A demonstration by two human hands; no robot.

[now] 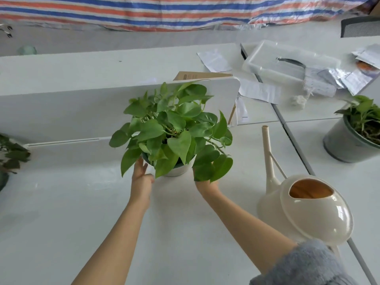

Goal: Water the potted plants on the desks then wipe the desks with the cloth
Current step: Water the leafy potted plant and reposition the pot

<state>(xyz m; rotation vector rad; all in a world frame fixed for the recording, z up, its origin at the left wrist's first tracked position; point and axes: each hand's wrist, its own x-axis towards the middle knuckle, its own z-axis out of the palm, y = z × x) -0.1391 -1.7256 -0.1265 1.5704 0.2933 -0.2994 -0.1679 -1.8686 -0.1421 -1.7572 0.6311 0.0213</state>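
Both hands on white pot (176, 170): L grip (141, 177) spread on its side, R grip (206, 185) unclear behind leaves; watering can (304, 204) just R on table (61, 202), 2nd plant (355, 130) far R.

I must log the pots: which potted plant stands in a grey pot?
The leafy plant in the grey round pot at far right; the middle plant's pot is white.

Both hands, left hand (141, 177) and right hand (206, 185), flank the white-potted plant (174, 130) beside the watering can (304, 202).
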